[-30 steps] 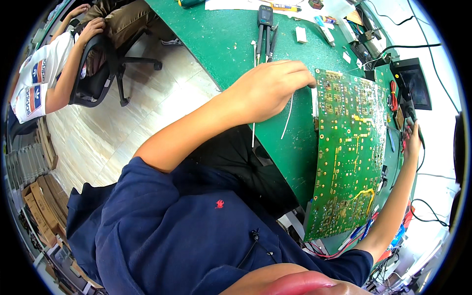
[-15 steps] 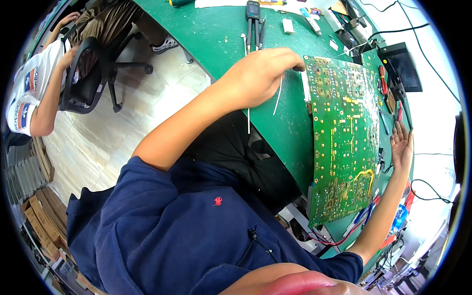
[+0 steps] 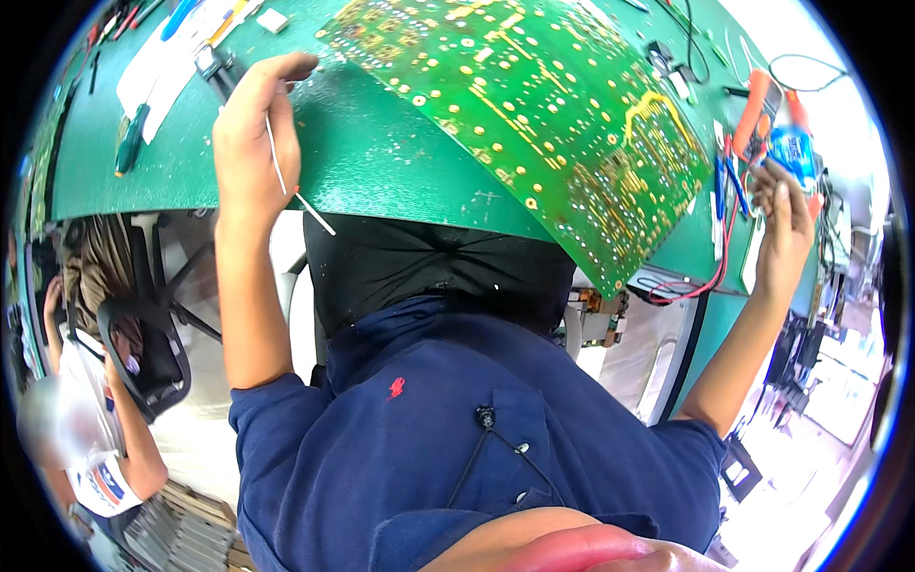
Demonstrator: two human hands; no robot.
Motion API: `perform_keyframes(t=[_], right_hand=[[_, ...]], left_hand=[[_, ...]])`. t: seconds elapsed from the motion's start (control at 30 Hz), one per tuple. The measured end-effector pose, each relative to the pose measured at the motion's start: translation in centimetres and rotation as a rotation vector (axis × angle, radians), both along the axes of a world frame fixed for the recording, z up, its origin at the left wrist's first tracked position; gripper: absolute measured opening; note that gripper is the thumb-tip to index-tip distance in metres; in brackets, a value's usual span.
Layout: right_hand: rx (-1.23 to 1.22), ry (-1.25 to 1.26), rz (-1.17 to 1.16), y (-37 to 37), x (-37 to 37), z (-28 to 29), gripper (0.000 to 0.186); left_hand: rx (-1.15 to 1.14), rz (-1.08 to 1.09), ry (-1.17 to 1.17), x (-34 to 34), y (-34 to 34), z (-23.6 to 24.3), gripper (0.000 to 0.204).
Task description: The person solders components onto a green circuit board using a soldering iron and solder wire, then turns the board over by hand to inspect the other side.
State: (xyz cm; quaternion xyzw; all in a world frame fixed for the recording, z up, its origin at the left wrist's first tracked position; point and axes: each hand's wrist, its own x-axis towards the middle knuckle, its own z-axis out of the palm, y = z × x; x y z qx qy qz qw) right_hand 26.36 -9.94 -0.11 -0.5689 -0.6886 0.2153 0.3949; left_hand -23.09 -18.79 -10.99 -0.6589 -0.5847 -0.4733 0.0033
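Note:
A large green circuit board with gold pads lies across the bench's upper middle. Near its upper-left corner is my left hand, fingers curled and thumb close to the fingertips; what they hold, if anything, is unclear. Thin white strands show beside and below that hand. My right hand is at the board's right, fingers apart and slightly bent, near blue-handled tools, red wires and a blue packet. I see nothing clearly held in it.
The green bench carries white paper, a green screwdriver, a black tweezer-like device and orange-handled items with cables. A co-worker sits by a black chair at lower left, behind my left arm.
The view has swung round, so the board now lies diagonally higher in the picture. My right hand has released the black-handled item it held and moved toward the blue-handled tools.

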Motion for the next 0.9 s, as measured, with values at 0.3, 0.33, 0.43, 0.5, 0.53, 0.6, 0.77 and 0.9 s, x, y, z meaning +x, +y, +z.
perform_keyframes(t=[0.3,0.33,0.43,0.5,0.53,0.6,0.77,0.9], right_hand=[[-0.438,0.365,0.030,-7.8,-1.5,-5.5,0.052],[-0.478,0.389,0.042,-8.0,-1.9,-5.6,0.053],[-0.534,0.465,0.152,-8.2,-3.3,-5.8,0.056],[-0.547,0.480,0.177,-8.4,-4.0,-5.8,0.056],[-0.555,0.494,0.193,-8.4,-4.3,-5.9,0.056],[-0.551,0.522,0.231,-8.4,-4.8,-6.1,0.056],[-0.536,0.630,0.340,-7.3,-4.8,-7.2,0.053],[-0.508,0.620,0.354,-6.5,-4.3,-8.1,0.054]], left_hand=[[0.051,-0.038,-0.007,-9.2,4.0,3.1,0.026],[-0.001,-0.046,-0.060,-10.4,4.6,3.7,0.026],[-0.187,-0.021,0.337,-12.6,4.2,3.9,0.045],[-0.188,-0.181,0.477,-13.4,2.6,3.4,0.064],[-0.191,-0.210,0.529,-13.5,1.5,3.3,0.067],[-0.329,-0.132,0.492,-13.4,-0.6,3.5,0.067],[-0.363,0.222,0.550,-8.1,-5.2,8.0,0.051],[0.113,-0.055,0.318,4.4,-7.6,7.9,0.035]])
